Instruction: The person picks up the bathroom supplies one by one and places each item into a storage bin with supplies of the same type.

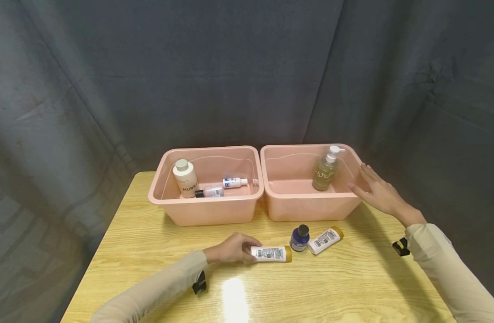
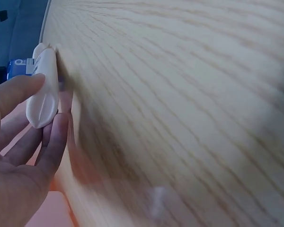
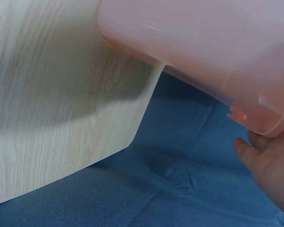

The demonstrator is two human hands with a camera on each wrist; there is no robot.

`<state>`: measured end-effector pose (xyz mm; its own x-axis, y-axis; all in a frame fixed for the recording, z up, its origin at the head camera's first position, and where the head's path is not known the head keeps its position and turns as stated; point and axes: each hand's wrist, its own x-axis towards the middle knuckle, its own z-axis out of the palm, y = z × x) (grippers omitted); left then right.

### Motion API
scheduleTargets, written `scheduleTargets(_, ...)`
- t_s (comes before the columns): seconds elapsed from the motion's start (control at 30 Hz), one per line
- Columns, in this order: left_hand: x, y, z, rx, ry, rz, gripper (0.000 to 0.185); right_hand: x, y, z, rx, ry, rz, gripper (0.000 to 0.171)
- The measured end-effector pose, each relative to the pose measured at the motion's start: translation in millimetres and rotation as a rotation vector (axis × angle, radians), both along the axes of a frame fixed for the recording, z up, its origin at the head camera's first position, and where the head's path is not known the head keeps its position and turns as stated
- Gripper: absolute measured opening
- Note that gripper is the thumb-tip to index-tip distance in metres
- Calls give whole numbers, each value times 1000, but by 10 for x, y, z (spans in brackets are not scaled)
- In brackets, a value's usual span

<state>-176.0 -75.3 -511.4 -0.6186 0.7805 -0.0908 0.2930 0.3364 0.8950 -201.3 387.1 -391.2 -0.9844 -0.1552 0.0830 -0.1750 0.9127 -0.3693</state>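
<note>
My left hand [image 1: 236, 248] pinches the end of a white tube [image 1: 271, 254] with a gold cap, just over the table. In the left wrist view, thumb and fingers press the tube's flat crimped end [image 2: 42, 106]. Just past its cap stands a dark blue bottle [image 1: 299, 240] with a black cap, beside a second white tube [image 1: 324, 241] lying at a slant. My right hand [image 1: 378, 190] rests at the right rim of the right pink bin [image 1: 307, 207], its fingers extended and thumb spread. The right wrist view shows fingertips [image 3: 248, 153] by the bin's outer wall.
A pump bottle [image 1: 325, 172] stands inside the right bin. The left pink bin [image 1: 210, 213] holds a white bottle [image 1: 185, 179], a small blue-and-white bottle [image 1: 232, 182] and a black-capped clear bottle [image 1: 212, 192]. Dark curtains [image 1: 231, 76] hang behind the wooden table [image 1: 158, 251].
</note>
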Motion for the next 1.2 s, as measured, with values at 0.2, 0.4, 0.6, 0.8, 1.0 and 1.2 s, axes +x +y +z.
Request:
scheduleTargets(0.2,-6,-14,12,-12,56,17,44,-3,-2,-7,-2,-1,-6,83)
scheduleTargets(0.4,-23,-18,7,21,33,45,45,-2,-6,-15,-10,-8,-10,84)
scheduleTargets(0.6,-44,-30,17,64,-11,64,44,-5,-4,-19,-7,-7,-10,83)
scheduleTargets(0.8,-55,-45,61,50,25,87,44,-3,0,-20,-11,-18,-15,84)
scheduleTargets(1.0,-38,-24,119,74,-19,108,42,2,5,-24,-19,-12,-9,84)
scheduleTargets(1.2,0,-19,257,88,-34,109,42,0,1,-25,-24,-26,-17,85)
